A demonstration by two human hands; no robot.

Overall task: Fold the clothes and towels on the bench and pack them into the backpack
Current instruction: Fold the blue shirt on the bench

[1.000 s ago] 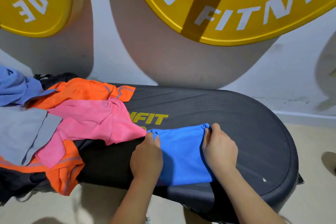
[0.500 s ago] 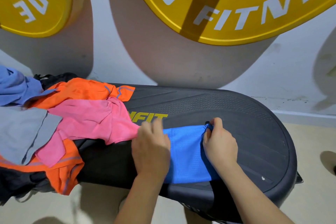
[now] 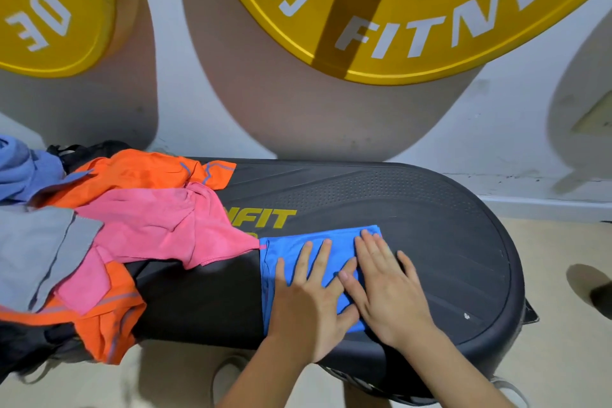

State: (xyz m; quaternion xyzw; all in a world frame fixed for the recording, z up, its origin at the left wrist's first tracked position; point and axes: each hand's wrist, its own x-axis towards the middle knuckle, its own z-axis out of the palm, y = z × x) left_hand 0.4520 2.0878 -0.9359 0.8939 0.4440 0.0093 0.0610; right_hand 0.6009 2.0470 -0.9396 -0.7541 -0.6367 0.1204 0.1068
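Observation:
A folded blue garment [image 3: 291, 247] lies on the black bench [image 3: 430, 225] near its front edge. My left hand [image 3: 308, 301] lies flat on the garment's left and middle part with fingers straight. My right hand [image 3: 387, 285] presses flat on its right part, fingers spread, partly on the bench. To the left a pile holds a pink cloth [image 3: 155, 225], an orange garment [image 3: 139, 172], a grey garment [image 3: 36, 248] and a light blue cloth [image 3: 20, 169]. A black item with straps [image 3: 86, 151] shows behind the pile; I cannot tell whether it is the backpack.
Two large yellow weight plates [image 3: 414, 10] lean on the white wall behind the bench. The bench's right end is bare black surface with yellow lettering [image 3: 265, 217] in the middle. Beige floor [image 3: 563, 275] lies to the right and below.
Both hands let go of the blue garment's top edge and now lie flat on it. The garment is folded narrower than before.

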